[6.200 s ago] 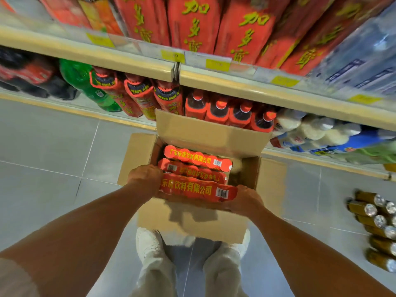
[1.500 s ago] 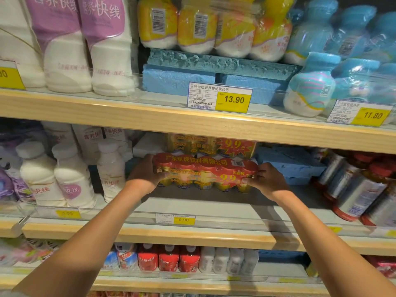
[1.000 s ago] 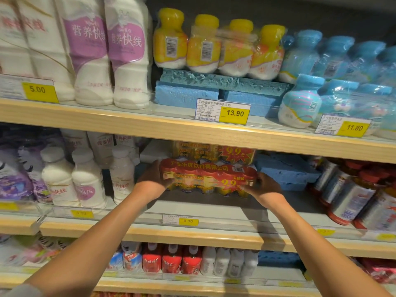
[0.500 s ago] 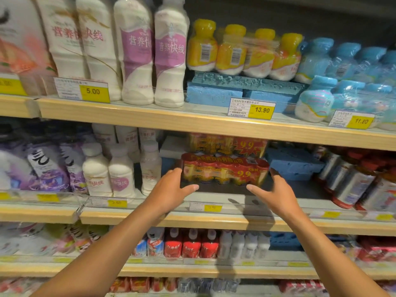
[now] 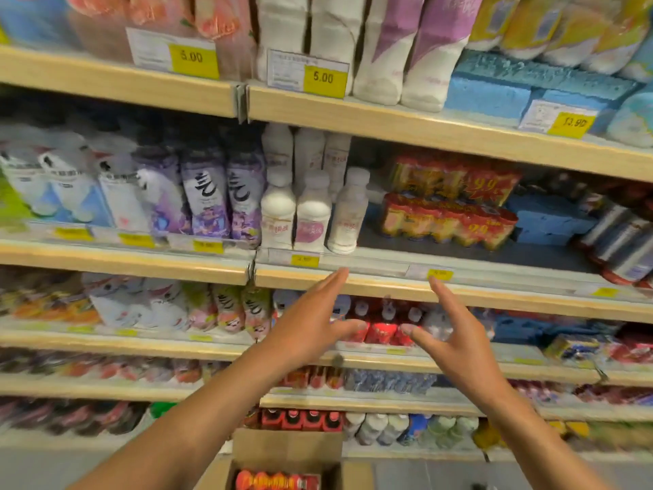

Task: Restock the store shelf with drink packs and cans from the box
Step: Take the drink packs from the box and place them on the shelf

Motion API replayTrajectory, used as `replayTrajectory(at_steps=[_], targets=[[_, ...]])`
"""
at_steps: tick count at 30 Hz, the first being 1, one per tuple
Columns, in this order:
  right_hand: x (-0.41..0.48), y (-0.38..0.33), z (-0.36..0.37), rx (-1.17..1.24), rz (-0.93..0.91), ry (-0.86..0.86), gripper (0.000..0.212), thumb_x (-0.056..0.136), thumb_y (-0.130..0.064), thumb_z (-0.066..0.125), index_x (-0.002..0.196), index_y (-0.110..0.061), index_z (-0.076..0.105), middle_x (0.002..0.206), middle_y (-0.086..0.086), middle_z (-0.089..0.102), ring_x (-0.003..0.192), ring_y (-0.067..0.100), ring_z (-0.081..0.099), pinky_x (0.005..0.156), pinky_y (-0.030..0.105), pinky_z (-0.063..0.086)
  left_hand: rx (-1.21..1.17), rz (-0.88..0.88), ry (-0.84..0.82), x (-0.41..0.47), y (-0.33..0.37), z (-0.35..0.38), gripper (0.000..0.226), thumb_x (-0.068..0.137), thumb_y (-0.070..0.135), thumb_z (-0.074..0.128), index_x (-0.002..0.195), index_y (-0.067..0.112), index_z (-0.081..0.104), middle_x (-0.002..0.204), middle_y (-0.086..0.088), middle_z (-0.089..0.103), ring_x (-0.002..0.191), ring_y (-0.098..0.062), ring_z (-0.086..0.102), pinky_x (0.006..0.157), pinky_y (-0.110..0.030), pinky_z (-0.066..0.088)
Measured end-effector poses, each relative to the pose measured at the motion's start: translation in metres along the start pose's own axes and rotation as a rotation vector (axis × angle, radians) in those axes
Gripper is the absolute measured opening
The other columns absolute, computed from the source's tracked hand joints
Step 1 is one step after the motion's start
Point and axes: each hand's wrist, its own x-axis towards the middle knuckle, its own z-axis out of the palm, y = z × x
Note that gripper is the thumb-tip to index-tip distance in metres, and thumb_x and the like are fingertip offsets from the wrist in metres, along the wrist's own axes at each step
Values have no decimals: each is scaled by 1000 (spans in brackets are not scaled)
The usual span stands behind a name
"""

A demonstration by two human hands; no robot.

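A red shrink-wrapped drink pack (image 5: 448,222) stands on the middle shelf (image 5: 388,288), in front of a second red pack (image 5: 456,182) behind it. My left hand (image 5: 311,330) and my right hand (image 5: 448,337) hover below the shelf edge, both empty with fingers spread, well clear of the packs. At the bottom of the head view the open cardboard box (image 5: 286,450) sits on the floor with more red packs (image 5: 275,480) inside.
White bottles (image 5: 312,213) stand left of the placed pack and blue foam blocks (image 5: 544,217) to its right, then tilted cans (image 5: 622,242). Purple and white bottles fill the left bay. Lower shelves hold many small bottles. Yellow price tags line the shelf edges.
Both hands have let go of the red pack, which now rests on the shelf, and have drawn back and down. The view has shifted left and down, and the box has come into sight.
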Motion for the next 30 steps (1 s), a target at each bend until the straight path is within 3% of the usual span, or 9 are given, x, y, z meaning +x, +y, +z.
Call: replayTrajectory(at_steps=[5,13,18,21,23,27,30], targets=[[-30,-6,44,37,34,-135,95,72,-66,72,153,-49,25,150,-33,27,135,-13,26,109,23,30,56,-66,-61,-44,-43,4,95,87,60,61,159,32,6,164,17,8,149,-3,11,117,-24,18],[-38,24,110,16,48,-352,99,68,-75,64,154,-41,28,150,-29,29,134,-13,24,112,21,28,48,-243,-85,-91,-115,29,94,87,62,60,159,32,8,164,15,11,149,-4,13,115,-23,19],[-48,60,154,-33,57,-490,101,73,-69,66,157,-27,29,155,-15,34,140,-1,27,112,20,25,77,-413,-166,-117,-163,65,94,88,56,64,159,24,12,165,5,17,148,-13,24,115,-26,25],[-58,80,184,-51,27,-560,87,79,-66,69,152,-36,34,149,-20,41,138,6,40,105,8,29,93,-488,-199,-131,-192,86,94,88,54,65,159,20,14,163,0,24,141,-20,40,113,-34,35],[-67,102,209,-84,57,-629,91,79,-62,71,154,-28,34,155,-9,41,141,14,40,108,20,34,88,-516,-212,-142,-216,105,94,87,54,66,158,21,16,161,-1,29,143,-20,36,114,-34,35],[-86,155,268,-106,123,-761,88,82,-55,73,153,-17,37,154,5,46,141,24,44,110,32,37,109,-600,-227,-165,-271,152,90,80,58,69,153,33,22,150,4,48,131,-18,51,100,-32,45],[-109,194,313,-84,253,-817,81,82,-47,77,148,-15,42,143,-1,55,135,24,50,102,16,37,106,-636,-312,-184,-311,186,75,76,62,64,140,36,35,134,6,60,116,-17,60,87,-30,48]])
